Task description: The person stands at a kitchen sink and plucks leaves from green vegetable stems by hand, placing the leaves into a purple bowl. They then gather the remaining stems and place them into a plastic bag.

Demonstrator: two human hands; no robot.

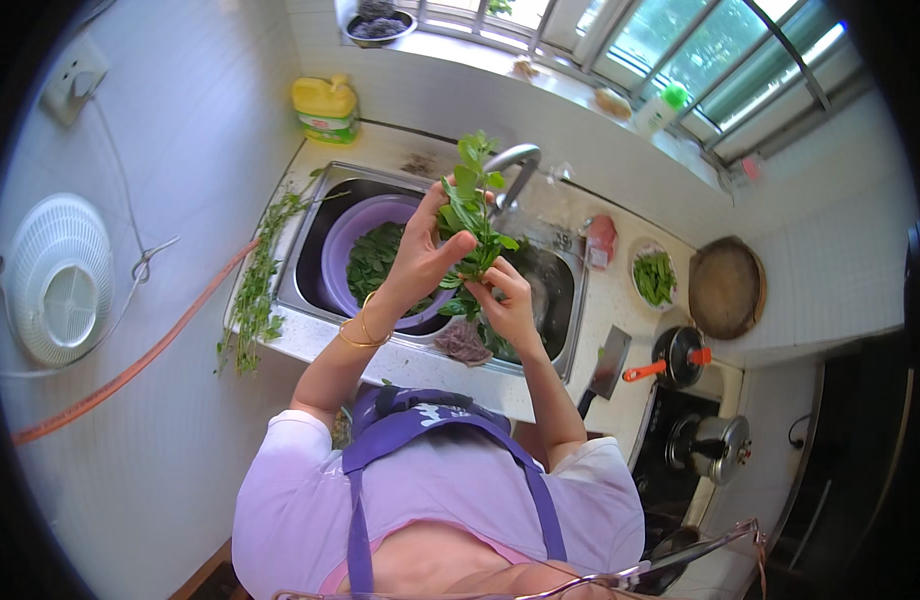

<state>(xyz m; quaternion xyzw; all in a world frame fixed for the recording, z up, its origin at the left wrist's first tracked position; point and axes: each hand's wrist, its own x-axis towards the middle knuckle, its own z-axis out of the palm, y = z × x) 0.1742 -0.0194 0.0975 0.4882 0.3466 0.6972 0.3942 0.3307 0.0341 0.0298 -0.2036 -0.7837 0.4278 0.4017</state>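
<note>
My left hand [430, 247] is raised over the double sink, its fingers around a bunch of leafy green stems [471, 214] that stands upright. Lower on the same bunch, my right hand [505, 296] pinches the leaves between thumb and fingers. A purple plastic basin [336, 262] sits in the left sink bowl with loose green leaves [374, 259] inside. More greens lie in the right sink bowl [554, 300], partly hidden by my hand. Long leafy stems [257, 292] are spread along the counter left of the sink. A crumpled brownish cloth [464, 341] rests on the sink's front edge.
Behind the sink rises a curved metal faucet [521, 154]. To the right are a packet of meat [601, 241], a bowl of cut green vegetables [653, 277], a cleaver [610, 364], a black pan [679, 356] and a pressure cooker [719, 448]. A yellow jug [325, 109] stands back left.
</note>
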